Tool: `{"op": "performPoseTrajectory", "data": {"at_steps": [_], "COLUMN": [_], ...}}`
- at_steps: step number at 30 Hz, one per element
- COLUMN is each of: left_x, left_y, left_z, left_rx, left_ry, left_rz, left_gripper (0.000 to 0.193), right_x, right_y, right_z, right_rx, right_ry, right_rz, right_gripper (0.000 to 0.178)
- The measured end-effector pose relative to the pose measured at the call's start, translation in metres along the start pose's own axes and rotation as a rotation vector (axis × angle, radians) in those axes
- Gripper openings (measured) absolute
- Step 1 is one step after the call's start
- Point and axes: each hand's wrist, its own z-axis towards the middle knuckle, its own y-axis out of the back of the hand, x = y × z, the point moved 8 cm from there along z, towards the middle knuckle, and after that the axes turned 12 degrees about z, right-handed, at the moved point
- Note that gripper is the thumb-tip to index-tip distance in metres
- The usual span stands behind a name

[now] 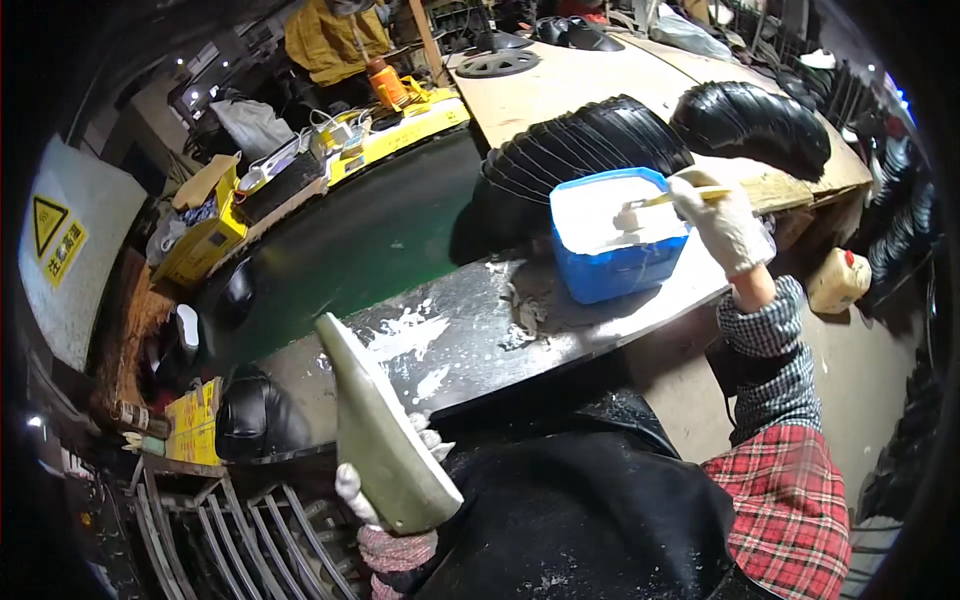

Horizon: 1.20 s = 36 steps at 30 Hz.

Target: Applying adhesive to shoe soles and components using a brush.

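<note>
My left hand, in a white glove, grips an olive-green, sole-shaped piece with a whitish edge. It is held tilted over the near edge of the bench, and the glove's fingers show on both sides of it. My right hand, also gloved, is closed around a brush with a light handle. The brush head is at the white liquid inside a blue tub. Smears of white mark the dark bench between the two hands.
Behind the tub lie stacks of nested black curved pieces. A black rounded item sits at the bench's left end. Metal rails stand lower left, a yellowish jug at right, a white warning panel at far left.
</note>
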Motion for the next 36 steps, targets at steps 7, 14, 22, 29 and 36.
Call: {"op": "performPoseTrajectory", "data": {"at_steps": [7, 14, 22, 29, 36], "left_x": [0.04, 0.054, 0.068, 0.081, 0.057], "left_y": [0.076, 0.079, 0.106, 0.121, 0.096], "left_z": [-0.044, -0.075, -0.068, -0.063, -0.062], "left_rx": [-0.595, -0.244, -0.053, 0.107, 0.253], "left_ry": [0.266, 0.323, 0.194, 0.134, 0.18], "left_rz": [-0.025, -0.316, -0.568, -0.699, -0.548], "left_gripper": [0.085, 0.089, 0.08, 0.08, 0.072], "right_x": [-0.016, 0.106, 0.108, 0.128, 0.194], "right_y": [0.024, -0.116, -0.343, -0.302, -0.325], "right_z": [-0.013, -0.067, -0.078, -0.092, -0.084], "right_rx": [-0.059, 0.333, 0.704, 0.876, 1.06], "right_ry": [0.024, 0.181, -0.189, -0.07, 0.282], "right_rz": [0.162, 0.441, 0.893, 0.726, 0.688], "right_gripper": [0.018, 0.02, 0.023, 0.019, 0.021]}}
